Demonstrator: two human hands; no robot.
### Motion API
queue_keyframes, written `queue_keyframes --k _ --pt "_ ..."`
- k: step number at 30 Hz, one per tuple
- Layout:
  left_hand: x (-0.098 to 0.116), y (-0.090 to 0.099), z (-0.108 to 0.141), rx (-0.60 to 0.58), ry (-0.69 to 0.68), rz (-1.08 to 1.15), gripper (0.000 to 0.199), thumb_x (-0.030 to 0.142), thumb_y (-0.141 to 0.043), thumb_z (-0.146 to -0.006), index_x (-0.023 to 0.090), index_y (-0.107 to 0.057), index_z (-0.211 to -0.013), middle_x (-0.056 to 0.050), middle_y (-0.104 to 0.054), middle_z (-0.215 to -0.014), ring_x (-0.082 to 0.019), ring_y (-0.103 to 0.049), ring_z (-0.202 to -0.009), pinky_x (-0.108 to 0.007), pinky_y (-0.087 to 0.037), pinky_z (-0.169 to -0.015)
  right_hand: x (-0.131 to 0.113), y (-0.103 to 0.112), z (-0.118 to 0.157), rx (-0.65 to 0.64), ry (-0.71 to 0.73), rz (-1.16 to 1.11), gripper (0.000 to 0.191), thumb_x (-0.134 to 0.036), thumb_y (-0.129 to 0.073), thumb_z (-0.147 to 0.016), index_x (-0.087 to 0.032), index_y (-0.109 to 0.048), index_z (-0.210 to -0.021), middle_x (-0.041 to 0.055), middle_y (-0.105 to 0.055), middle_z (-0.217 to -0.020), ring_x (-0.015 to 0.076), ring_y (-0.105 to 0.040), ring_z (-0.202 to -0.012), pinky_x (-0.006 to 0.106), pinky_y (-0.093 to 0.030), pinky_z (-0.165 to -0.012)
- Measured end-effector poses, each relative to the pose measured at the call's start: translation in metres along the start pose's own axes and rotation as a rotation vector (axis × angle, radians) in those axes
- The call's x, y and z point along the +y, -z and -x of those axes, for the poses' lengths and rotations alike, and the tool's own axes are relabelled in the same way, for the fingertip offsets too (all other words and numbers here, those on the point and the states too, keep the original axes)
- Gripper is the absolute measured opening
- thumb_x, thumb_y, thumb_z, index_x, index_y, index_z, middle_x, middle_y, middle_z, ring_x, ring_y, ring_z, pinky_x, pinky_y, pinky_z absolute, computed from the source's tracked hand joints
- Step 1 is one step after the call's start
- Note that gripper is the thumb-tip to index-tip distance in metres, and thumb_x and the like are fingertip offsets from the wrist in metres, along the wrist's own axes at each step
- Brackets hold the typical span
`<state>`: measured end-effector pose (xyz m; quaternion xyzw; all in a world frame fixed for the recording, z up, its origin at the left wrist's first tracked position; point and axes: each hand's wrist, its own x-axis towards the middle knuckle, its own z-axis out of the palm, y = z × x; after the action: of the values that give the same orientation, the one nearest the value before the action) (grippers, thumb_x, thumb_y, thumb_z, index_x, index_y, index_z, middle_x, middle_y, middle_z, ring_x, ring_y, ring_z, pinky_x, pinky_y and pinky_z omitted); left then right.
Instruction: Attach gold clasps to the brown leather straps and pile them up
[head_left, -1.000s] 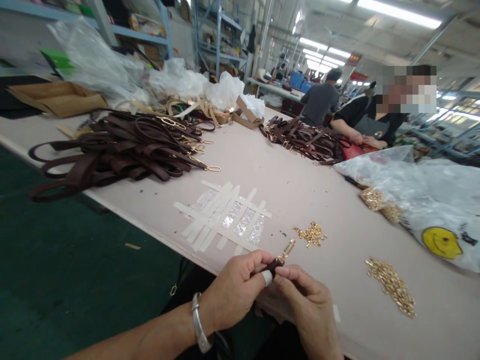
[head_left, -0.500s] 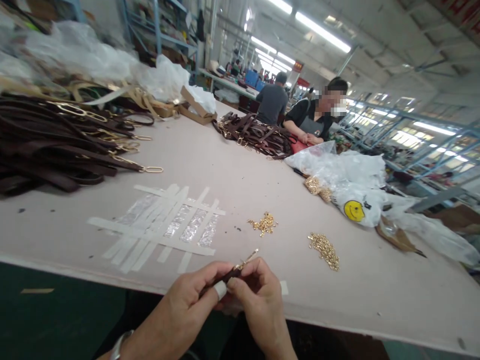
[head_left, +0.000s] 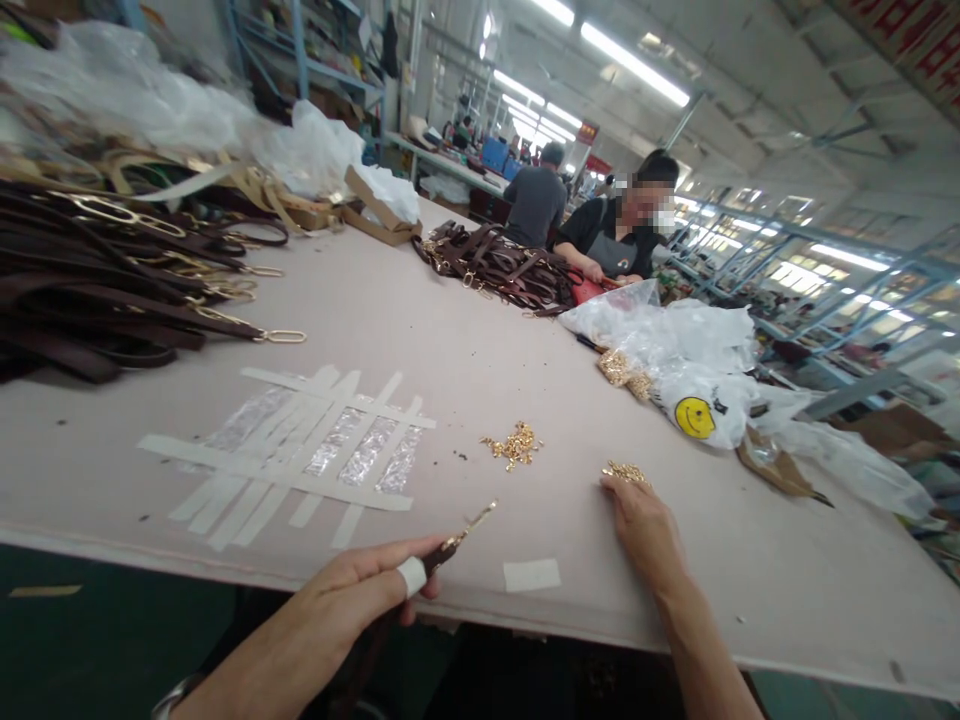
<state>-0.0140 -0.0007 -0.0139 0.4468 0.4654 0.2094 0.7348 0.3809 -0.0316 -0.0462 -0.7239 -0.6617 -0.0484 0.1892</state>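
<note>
My left hand [head_left: 382, 585], with a white wrap on its thumb, is closed around a dark brown leather strap [head_left: 437, 560]. The strap's end carries a gold metal clasp [head_left: 474, 520] that points up and away, over the table's near side. My right hand [head_left: 643, 525] rests at a pile of small gold metal pieces [head_left: 626, 471] on the right, its fingers bent and drawn together. Its fingertips are partly hidden, and I cannot make out what is between them. A second heap of small gold pieces [head_left: 516, 446] lies between the hands, farther back.
Crossed strips of pale tape [head_left: 274, 470] hold clear film to the table [head_left: 450, 350]. Brown straps [head_left: 97, 290] with gold hardware are piled at left, more straps [head_left: 495, 265] at the back. Plastic bags [head_left: 675, 340] line the right side. A co-worker [head_left: 619, 225] sits across.
My right hand has left the strap and moved right to the gold pile. My left hand has shifted slightly left, still holding the strap. A tape piece near the edge now shows fully.
</note>
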Motion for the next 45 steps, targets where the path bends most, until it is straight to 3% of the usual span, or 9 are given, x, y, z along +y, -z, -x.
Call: queue_keyframes --k 5,7,10,13,18,21,35,41,45 --pt "0.016 -0.01 0.004 -0.14 -0.094 0.178 0.036 0.03 -0.077 -0.072 0.019 -0.077 -0.106 -0.005 -0.076 -0.102 -0.026 -0.065 -0.105 -0.034 -0.047 -0.095 0.015 0.004 -0.005 -0.058 0.047 0.01 0.027 -0.028 -0.043 -0.089 -0.023 -0.069 -0.095 0.0093 -0.073 -0.106 0.0278 -0.065 -0.104 0.047 -0.049 -0.096" --pt "0.014 -0.013 0.002 -0.17 -0.122 0.224 0.032 0.025 -0.078 -0.07 0.018 -0.076 -0.101 -0.005 -0.077 -0.098 -0.023 -0.067 -0.097 -0.032 -0.049 -0.089 0.021 0.006 -0.007 -0.059 0.022 0.013 0.024 -0.033 -0.047 -0.087 -0.023 -0.068 -0.093 0.0089 -0.074 -0.099 0.0284 -0.068 -0.094 0.047 -0.053 -0.087" --pt "0.007 -0.015 -0.002 -0.092 -0.141 0.213 0.025 0.018 -0.078 -0.067 0.015 -0.073 -0.091 -0.003 -0.075 -0.086 -0.016 -0.066 -0.078 -0.027 -0.049 -0.075 0.009 0.005 -0.004 -0.041 -0.124 -0.056 0.025 -0.041 -0.055 -0.082 -0.023 -0.067 -0.093 0.0063 -0.074 -0.086 0.0263 -0.069 -0.074 0.042 -0.055 -0.07" --pt "0.003 -0.016 -0.005 -0.021 -0.161 0.169 0.021 0.013 -0.077 -0.064 0.014 -0.069 -0.084 0.002 -0.069 -0.074 -0.01 -0.058 -0.065 -0.022 -0.044 -0.064 -0.046 0.001 0.014 0.069 -0.205 -0.378 0.028 -0.047 -0.064 -0.082 -0.022 -0.066 -0.095 0.0057 -0.072 -0.089 0.0225 -0.068 -0.081 0.036 -0.056 -0.076" --pt "0.0 -0.018 -0.012 0.026 -0.269 0.131 0.015 0.01 -0.068 -0.068 0.013 -0.07 -0.083 0.002 -0.068 -0.076 -0.01 -0.056 -0.067 -0.021 -0.041 -0.062 -0.174 -0.014 0.046 0.157 0.01 -0.789 0.007 -0.026 -0.065 -0.089 -0.025 -0.062 -0.095 0.0003 -0.068 -0.09 0.0143 -0.065 -0.09 0.023 -0.054 -0.081" --pt "-0.005 -0.017 -0.013 0.028 -0.293 0.11 0.011 0.015 -0.071 -0.071 0.013 -0.069 -0.082 0.001 -0.067 -0.075 -0.011 -0.056 -0.067 -0.021 -0.042 -0.062 -0.213 -0.02 0.047 0.174 0.116 -0.836 0.01 -0.017 -0.062 -0.09 -0.026 -0.061 -0.096 -0.0011 -0.068 -0.089 0.0124 -0.066 -0.087 0.021 -0.053 -0.078" --pt "0.005 -0.014 -0.005 0.088 -0.422 -0.108 0.01 0.015 -0.065 -0.076 0.014 -0.075 -0.081 -0.001 -0.07 -0.075 -0.015 -0.06 -0.071 -0.023 -0.046 -0.065 -0.222 -0.024 0.047 0.261 0.05 -0.759 0.006 -0.02 -0.065 -0.087 -0.025 -0.065 -0.09 0.0004 -0.071 -0.087 0.0159 -0.07 -0.081 0.024 -0.056 -0.074" --pt "0.006 -0.015 -0.003 0.122 -0.574 -0.286 0.023 0.004 -0.06 -0.073 0.016 -0.076 -0.084 -0.002 -0.073 -0.08 -0.017 -0.062 -0.078 -0.026 -0.046 -0.073 -0.231 -0.029 0.051 0.292 -0.185 -0.979 0.015 -0.027 -0.073 -0.082 -0.024 -0.062 -0.093 -0.0002 -0.067 -0.087 0.0141 -0.067 -0.079 0.023 -0.057 -0.072" --pt "0.0 -0.015 -0.003 0.14 -0.734 -0.445 0.029 -0.001 -0.057 -0.073 0.016 -0.074 -0.088 -0.004 -0.071 -0.079 -0.018 -0.062 -0.079 -0.028 -0.046 -0.074 -0.234 -0.034 0.052 0.231 -0.356 -1.168 0.026 -0.032 -0.074 -0.081 -0.024 -0.058 -0.099 0.0015 -0.07 -0.089 0.0152 -0.069 -0.077 0.025 -0.058 -0.069"
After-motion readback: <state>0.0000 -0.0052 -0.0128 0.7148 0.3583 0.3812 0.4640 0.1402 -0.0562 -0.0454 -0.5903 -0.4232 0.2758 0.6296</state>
